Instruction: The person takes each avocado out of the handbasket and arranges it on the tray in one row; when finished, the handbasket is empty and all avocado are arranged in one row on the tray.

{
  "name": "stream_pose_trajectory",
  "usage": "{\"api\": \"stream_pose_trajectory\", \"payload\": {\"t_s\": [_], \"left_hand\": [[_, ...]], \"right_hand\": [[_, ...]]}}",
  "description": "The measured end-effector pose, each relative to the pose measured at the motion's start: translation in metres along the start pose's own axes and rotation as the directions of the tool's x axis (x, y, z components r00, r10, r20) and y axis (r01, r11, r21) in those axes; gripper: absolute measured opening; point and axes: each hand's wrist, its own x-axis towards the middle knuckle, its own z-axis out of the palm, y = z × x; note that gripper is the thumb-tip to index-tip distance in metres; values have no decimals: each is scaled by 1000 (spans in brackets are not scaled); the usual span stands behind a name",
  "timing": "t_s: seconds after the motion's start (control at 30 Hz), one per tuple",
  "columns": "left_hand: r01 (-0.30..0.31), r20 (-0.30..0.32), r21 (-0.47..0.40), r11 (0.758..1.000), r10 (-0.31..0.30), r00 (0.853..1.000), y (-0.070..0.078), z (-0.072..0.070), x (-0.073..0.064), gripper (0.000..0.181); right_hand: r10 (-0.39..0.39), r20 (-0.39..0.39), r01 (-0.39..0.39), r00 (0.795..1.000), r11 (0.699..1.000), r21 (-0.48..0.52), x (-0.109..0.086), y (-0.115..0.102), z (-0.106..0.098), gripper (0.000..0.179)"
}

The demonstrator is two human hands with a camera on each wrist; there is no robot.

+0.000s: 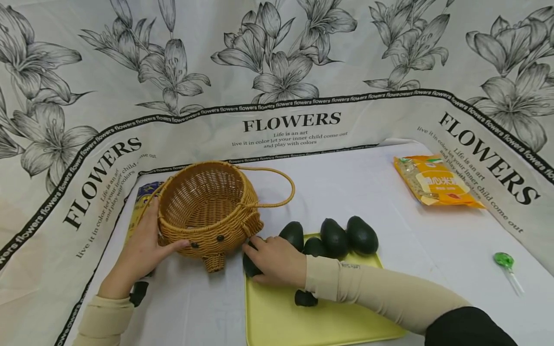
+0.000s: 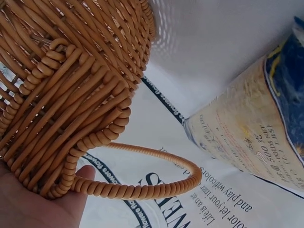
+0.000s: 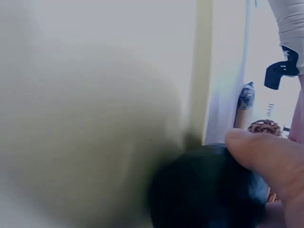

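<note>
A brown wicker basket (image 1: 207, 229) with an animal face and a looped handle tilts toward me at left centre, nothing inside it. My left hand (image 1: 144, 242) holds its left side, thumb at the front; in the left wrist view that hand (image 2: 45, 209) supports a woven ear. Over the left edge of a yellow tray (image 1: 329, 324), my right hand (image 1: 281, 262) grips a dark green avocado (image 1: 249, 264). Its thumb lies on that avocado (image 3: 204, 190) in the right wrist view. Several more avocados (image 1: 334, 238) sit along the tray's back edge.
Behind the basket's left side stands a blue and cream package (image 2: 256, 114). An orange food packet (image 1: 446, 180) lies at the back right, a green lollipop (image 1: 504, 260) nearer on the right. A flower-printed cloth (image 1: 294, 122) rises behind the white table.
</note>
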Motion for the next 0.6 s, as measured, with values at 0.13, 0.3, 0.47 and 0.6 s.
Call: {"api": "stream_pose_trajectory", "payload": {"t_s": [0.13, 0.3, 0.47, 0.6], "left_hand": [[-9, -6, -18, 1000, 9, 1000, 0, 1, 3, 120], [-30, -27, -19, 999, 30, 999, -3, 2, 7, 120], [-41, -37, -22, 999, 40, 998, -3, 2, 10, 119], [-38, -40, -16, 999, 38, 998, -3, 3, 11, 120]], "right_hand": [[23, -36, -23, 999, 999, -25, 2, 1, 3, 66], [35, -73, -37, 997, 999, -26, 4, 2, 7, 67], [42, -61, -43, 997, 999, -24, 4, 4, 7, 72], [56, -19, -54, 998, 997, 53, -1, 9, -1, 74]]}}
